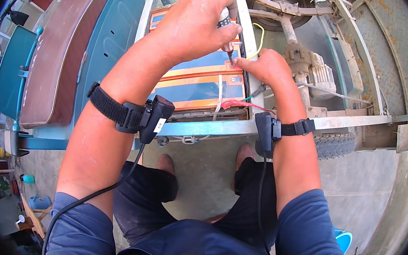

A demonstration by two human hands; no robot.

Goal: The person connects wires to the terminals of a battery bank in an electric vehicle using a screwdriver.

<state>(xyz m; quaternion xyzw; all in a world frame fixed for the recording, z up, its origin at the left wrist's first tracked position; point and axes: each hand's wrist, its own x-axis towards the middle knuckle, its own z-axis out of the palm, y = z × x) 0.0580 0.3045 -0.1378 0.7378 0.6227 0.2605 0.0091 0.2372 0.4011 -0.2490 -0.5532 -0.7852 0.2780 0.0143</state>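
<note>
1. Screwdriver (224, 20), its handle patterned dark and white, its shaft slim, slants tip-down onto the orange-and-blue batteries (193, 92) inside the pale blue frame (209, 128).
2. The left hand (192, 28) grasps its handle; the right hand (270, 68) reaches beside the tip, whether pinching anything I cannot tell.
3. White lettering marks the brown cushion (59, 60).

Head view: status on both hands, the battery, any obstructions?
Left hand grips screwdriver, tip down at right end of orange-and-blue battery. Right hand close beside tip, its hold unclear. Red wire nearby, clear of tip.
</note>
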